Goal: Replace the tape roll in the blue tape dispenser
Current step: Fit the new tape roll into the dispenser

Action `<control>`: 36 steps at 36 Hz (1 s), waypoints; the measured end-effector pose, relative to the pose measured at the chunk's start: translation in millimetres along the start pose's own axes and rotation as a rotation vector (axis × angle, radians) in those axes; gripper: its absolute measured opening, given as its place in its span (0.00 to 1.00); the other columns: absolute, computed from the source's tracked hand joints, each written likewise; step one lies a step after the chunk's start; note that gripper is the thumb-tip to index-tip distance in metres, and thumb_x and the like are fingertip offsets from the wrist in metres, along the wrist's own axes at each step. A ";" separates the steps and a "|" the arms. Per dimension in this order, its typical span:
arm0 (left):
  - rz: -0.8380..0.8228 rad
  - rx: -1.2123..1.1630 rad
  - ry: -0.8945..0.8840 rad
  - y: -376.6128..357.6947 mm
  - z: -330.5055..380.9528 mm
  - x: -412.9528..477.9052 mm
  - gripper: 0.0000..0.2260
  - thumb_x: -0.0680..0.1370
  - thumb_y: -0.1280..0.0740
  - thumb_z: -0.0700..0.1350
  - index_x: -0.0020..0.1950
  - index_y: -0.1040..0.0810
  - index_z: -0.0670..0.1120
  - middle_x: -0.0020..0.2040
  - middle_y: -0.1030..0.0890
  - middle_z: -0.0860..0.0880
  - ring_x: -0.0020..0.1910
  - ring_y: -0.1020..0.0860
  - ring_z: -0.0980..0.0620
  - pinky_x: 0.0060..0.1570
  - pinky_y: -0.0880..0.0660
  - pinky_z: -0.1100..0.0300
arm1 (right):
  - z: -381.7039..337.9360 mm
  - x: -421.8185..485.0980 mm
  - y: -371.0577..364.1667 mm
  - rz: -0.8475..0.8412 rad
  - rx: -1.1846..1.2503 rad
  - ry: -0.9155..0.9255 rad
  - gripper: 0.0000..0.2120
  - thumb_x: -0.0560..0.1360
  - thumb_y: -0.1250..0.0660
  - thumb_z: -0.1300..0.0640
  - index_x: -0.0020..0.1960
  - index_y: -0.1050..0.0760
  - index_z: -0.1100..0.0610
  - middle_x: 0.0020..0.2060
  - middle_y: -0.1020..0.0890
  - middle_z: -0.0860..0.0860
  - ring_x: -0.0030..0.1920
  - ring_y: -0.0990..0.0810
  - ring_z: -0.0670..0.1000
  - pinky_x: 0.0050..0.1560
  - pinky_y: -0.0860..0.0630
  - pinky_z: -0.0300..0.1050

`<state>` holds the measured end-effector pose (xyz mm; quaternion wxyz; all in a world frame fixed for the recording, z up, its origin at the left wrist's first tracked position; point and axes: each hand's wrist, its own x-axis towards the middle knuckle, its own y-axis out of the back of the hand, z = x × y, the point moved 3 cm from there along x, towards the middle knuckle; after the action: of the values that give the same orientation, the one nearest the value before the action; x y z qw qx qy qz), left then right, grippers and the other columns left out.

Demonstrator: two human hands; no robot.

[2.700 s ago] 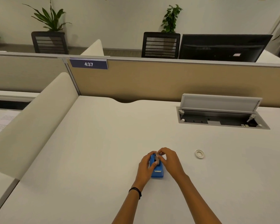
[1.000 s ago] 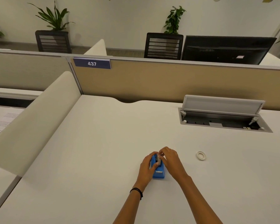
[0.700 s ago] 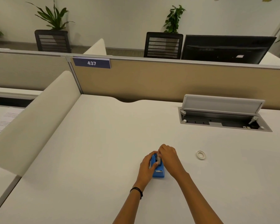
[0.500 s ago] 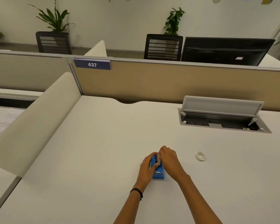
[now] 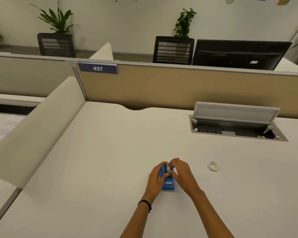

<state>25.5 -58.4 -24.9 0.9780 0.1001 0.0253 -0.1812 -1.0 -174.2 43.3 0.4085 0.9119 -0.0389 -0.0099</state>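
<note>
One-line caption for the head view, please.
Both hands, left and right, work a tape roll on the blue tape dispenser; a spare ring lies apart.

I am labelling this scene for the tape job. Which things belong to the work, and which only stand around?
Belongs to the job:
blue tape dispenser
tape roll
white ring
left hand
right hand

Just there:
monitor
open cable hatch
sign 437

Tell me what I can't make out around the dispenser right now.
- Head view: how the roll sits in the blue tape dispenser; left hand and right hand cover it.
- Loose ring right of them: full or empty, too small to tell.
- Paper on the next desk: text too small, cut off by the left edge.
</note>
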 end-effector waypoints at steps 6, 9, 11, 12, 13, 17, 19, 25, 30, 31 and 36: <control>-0.002 -0.001 -0.009 0.7 -1.4 0.7 0.16 0.77 0.36 0.46 0.62 0.33 0.58 0.62 0.27 0.57 0.62 0.28 0.54 0.64 0.32 0.61 | 4.1 9.1 -1.8 0.051 0.041 -0.020 0.11 0.75 0.36 0.56 0.44 0.23 0.65 0.42 0.20 0.60 0.42 0.23 0.55 0.46 0.29 0.43; -0.010 0.000 -0.002 -0.2 -2.0 0.7 0.16 0.76 0.36 0.46 0.60 0.34 0.61 0.61 0.28 0.58 0.62 0.28 0.54 0.64 0.32 0.60 | 7.8 11.5 -4.9 0.067 -0.020 0.015 0.03 0.74 0.36 0.64 0.43 0.24 0.61 0.41 0.20 0.57 0.40 0.24 0.51 0.48 0.30 0.42; -0.012 0.002 0.002 -0.3 -2.4 0.5 0.16 0.76 0.36 0.46 0.60 0.34 0.61 0.61 0.28 0.58 0.62 0.28 0.55 0.64 0.32 0.62 | 12.2 11.6 -8.3 0.064 -0.052 0.021 0.03 0.75 0.38 0.63 0.44 0.25 0.60 0.43 0.21 0.55 0.40 0.27 0.47 0.51 0.32 0.41; -0.012 0.004 0.000 -0.1 -2.2 0.2 0.16 0.76 0.36 0.46 0.60 0.34 0.62 0.61 0.28 0.59 0.62 0.28 0.55 0.63 0.32 0.65 | 13.2 11.5 -9.3 0.063 -0.061 0.024 0.04 0.76 0.39 0.63 0.45 0.26 0.60 0.43 0.21 0.55 0.41 0.28 0.47 0.52 0.33 0.41; -0.012 0.009 -0.004 0.2 -2.3 0.2 0.17 0.76 0.36 0.46 0.60 0.34 0.63 0.61 0.28 0.60 0.62 0.28 0.56 0.62 0.32 0.67 | 13.0 11.5 -9.6 0.063 -0.065 0.026 0.04 0.76 0.39 0.63 0.45 0.26 0.60 0.43 0.21 0.55 0.41 0.28 0.47 0.53 0.32 0.41; -0.018 0.017 0.001 0.7 -2.0 0.0 0.17 0.76 0.36 0.46 0.60 0.35 0.64 0.61 0.28 0.59 0.62 0.28 0.55 0.64 0.32 0.63 | 13.6 13.4 -10.1 0.050 -0.029 0.011 0.05 0.77 0.41 0.62 0.44 0.27 0.58 0.43 0.22 0.53 0.42 0.26 0.48 0.51 0.30 0.43; -0.018 0.016 0.006 1.2 -2.7 0.2 0.17 0.76 0.36 0.46 0.60 0.34 0.62 0.62 0.28 0.56 0.63 0.28 0.54 0.65 0.32 0.60 | 14.6 13.6 -10.5 0.045 -0.007 -0.017 0.06 0.78 0.42 0.61 0.44 0.28 0.56 0.43 0.23 0.51 0.44 0.26 0.51 0.48 0.31 0.38; -0.027 0.046 0.017 2.1 0.2 -2.0 0.18 0.74 0.36 0.54 0.63 0.35 0.58 0.63 0.29 0.56 0.62 0.29 0.55 0.57 0.32 0.74 | 15.0 12.9 -4.3 0.028 0.034 0.017 0.10 0.76 0.38 0.57 0.57 0.28 0.57 0.54 0.21 0.53 0.52 0.24 0.50 0.54 0.30 0.38; -0.073 0.020 0.054 6.4 -2.4 -1.6 0.25 0.75 0.34 0.47 0.70 0.37 0.52 0.66 0.30 0.54 0.64 0.31 0.58 0.65 0.34 0.62 | 22.4 9.7 -9.2 -0.171 -0.044 0.040 0.20 0.74 0.35 0.56 0.65 0.35 0.56 0.63 0.29 0.52 0.62 0.30 0.51 0.64 0.34 0.44; -0.082 0.019 0.063 7.4 -3.5 -2.0 0.26 0.75 0.33 0.47 0.71 0.39 0.53 0.66 0.30 0.55 0.64 0.31 0.59 0.65 0.34 0.62 | 23.4 9.5 -10.2 -0.183 -0.056 0.038 0.21 0.74 0.34 0.57 0.65 0.35 0.56 0.63 0.29 0.52 0.61 0.30 0.51 0.63 0.33 0.44; -0.122 0.034 0.090 10.9 -0.3 -2.8 0.23 0.75 0.34 0.46 0.66 0.39 0.58 0.66 0.32 0.58 0.62 0.32 0.67 0.62 0.35 0.71 | 24.7 13.0 -12.8 -0.198 -0.056 0.027 0.21 0.73 0.33 0.57 0.63 0.35 0.56 0.61 0.29 0.53 0.60 0.30 0.52 0.60 0.32 0.43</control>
<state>26.8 -47.4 -23.0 0.9612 0.1230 0.0724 -0.2361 11.5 -185.2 17.6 0.4313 0.8995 0.0572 -0.0390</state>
